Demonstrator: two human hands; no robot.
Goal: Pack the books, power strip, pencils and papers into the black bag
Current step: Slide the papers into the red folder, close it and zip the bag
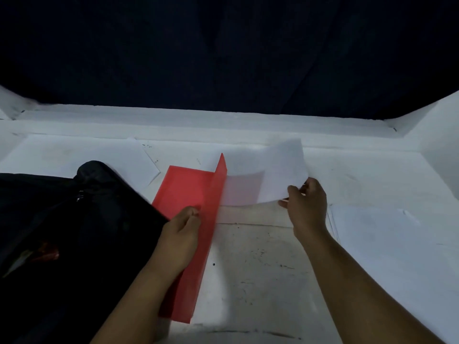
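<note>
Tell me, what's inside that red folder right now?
The red folder lies open. The right hand pinches a white paper whose left edge reaches into it. The left hand covers part of the folder, so anything beneath stays hidden.

Both forearms are bare to the frame's edge; the left hand [179,234] and right hand [306,204] wear no gloves.

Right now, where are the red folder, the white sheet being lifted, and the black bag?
red folder [188,192]: head view, on its flat upper panel.
white sheet [280,170]: head view, on the raised middle of the page.
black bag [74,219]: head view, on its dark top fabric at the left.
</note>
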